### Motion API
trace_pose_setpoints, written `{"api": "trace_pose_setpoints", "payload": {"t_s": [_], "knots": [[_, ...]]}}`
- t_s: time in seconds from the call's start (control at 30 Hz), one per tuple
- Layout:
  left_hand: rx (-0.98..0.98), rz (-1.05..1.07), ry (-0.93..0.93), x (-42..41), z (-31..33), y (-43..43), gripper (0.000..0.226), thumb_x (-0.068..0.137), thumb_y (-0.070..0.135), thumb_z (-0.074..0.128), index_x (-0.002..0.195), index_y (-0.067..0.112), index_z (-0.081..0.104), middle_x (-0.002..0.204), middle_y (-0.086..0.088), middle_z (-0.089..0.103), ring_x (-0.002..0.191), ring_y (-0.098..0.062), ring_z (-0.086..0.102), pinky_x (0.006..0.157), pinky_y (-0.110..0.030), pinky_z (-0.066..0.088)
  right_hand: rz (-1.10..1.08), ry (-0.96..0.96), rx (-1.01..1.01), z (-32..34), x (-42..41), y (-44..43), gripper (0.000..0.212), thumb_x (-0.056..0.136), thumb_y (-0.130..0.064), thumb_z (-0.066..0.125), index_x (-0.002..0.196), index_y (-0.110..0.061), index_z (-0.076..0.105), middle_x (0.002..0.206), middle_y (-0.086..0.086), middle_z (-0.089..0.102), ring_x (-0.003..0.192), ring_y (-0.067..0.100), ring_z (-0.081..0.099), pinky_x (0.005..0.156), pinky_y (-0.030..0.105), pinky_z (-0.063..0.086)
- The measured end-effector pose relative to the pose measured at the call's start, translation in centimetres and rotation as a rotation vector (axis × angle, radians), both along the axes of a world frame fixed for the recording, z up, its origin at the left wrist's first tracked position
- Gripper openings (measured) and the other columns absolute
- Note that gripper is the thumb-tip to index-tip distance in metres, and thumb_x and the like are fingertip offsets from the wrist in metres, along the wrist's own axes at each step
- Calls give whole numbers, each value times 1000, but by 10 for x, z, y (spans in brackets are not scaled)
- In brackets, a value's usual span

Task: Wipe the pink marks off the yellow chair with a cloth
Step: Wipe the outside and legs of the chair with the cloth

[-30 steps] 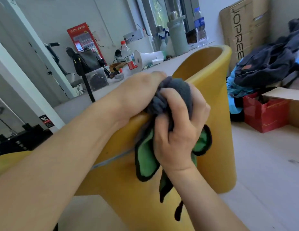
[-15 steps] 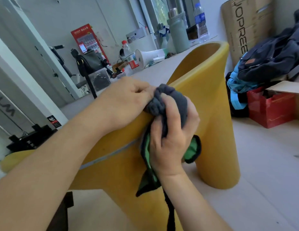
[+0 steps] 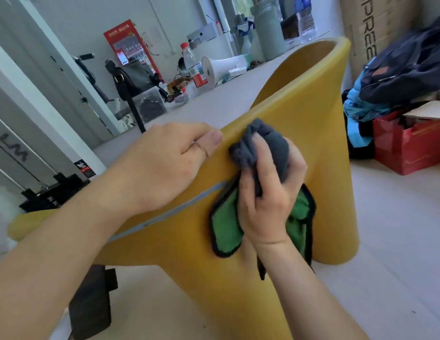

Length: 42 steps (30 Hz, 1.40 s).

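The left hand (image 3: 165,165) grips the yellow chair (image 3: 312,99) rim, now clear of the cloth (image 3: 270,143) at 3 o'clock. The right hand (image 3: 268,204) still clutches it.

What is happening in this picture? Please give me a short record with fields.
left hand: grips the top edge of the chair
right hand: holds the bunched cloth, pressing it on the chair's side
cloth colours: grey outside, green inside, corners hanging loose
chair colour: yellow
pink marks: none in sight
behind: bottle, megaphone, red box
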<state>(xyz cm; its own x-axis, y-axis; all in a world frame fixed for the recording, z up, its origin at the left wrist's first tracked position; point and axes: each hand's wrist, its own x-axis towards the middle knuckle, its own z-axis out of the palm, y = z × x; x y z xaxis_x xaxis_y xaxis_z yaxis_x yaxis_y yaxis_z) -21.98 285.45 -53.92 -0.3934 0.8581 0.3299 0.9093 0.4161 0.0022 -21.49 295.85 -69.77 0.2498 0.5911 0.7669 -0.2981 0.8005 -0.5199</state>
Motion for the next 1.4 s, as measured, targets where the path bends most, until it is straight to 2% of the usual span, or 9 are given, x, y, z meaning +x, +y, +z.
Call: {"api": "trace_pose_setpoints", "payload": {"t_s": [0.1,0.23,0.33,0.5,0.7,0.83,1.0,1.23,1.4], "knots": [[15,10,-44,4,-2,5,43,89,60,29,101,38,64,79,21,66,77,0,60,69,-27,47,172,57,-411,-29,-11,60,39,96,-28,48,133,-15,54,124,14,50,115,27,52,102,34,39],[49,13,-13,25,1,33,40,93,54,34,117,39,63,107,17,69,100,-9,63,88,-31,49,505,87,-896,-45,-9,110,51,80,-64,61,105,-20,61,81,-9,52,69,9,53,73,27,45],[41,12,68,36,3,64,36,93,45,40,89,20,65,73,-2,66,78,-24,62,72,-41,51,260,-72,-709,-10,8,51,56,85,-53,48,134,-28,52,134,6,49,116,22,48,99,13,30],[-35,51,60,46,6,104,34,98,34,39,75,16,58,77,-4,60,83,-30,55,67,-34,42,29,124,-266,21,22,47,37,94,-20,50,132,-19,52,128,17,52,119,27,50,105,33,37],[-234,77,-173,46,17,81,45,97,48,31,142,50,27,143,22,36,126,1,31,90,-12,20,512,-211,-875,-68,19,80,56,74,-74,42,117,-40,56,118,3,52,104,24,53,94,43,44],[-78,-15,-355,41,12,74,38,97,38,37,134,44,44,131,32,44,112,19,41,90,-2,30,175,-45,-542,12,37,22,50,89,-44,46,132,-20,58,132,17,50,116,24,48,103,18,31],[116,-43,-579,49,13,62,35,100,16,35,109,28,67,102,19,71,96,6,64,84,-12,49,87,-5,-121,17,42,5,36,99,-23,47,135,-19,51,137,16,45,123,29,46,106,40,36],[51,60,-430,52,15,63,32,98,20,46,123,32,61,94,5,75,80,-8,71,78,-25,56,441,-71,-709,-26,43,34,53,84,-46,40,133,-31,55,143,-8,47,127,18,50,87,-4,28],[122,96,-423,52,14,70,33,96,5,47,120,20,65,94,6,73,89,-7,68,88,-22,52,371,53,-348,29,62,-42,42,92,-23,51,132,-32,57,144,-1,49,134,17,43,110,31,33]]}}
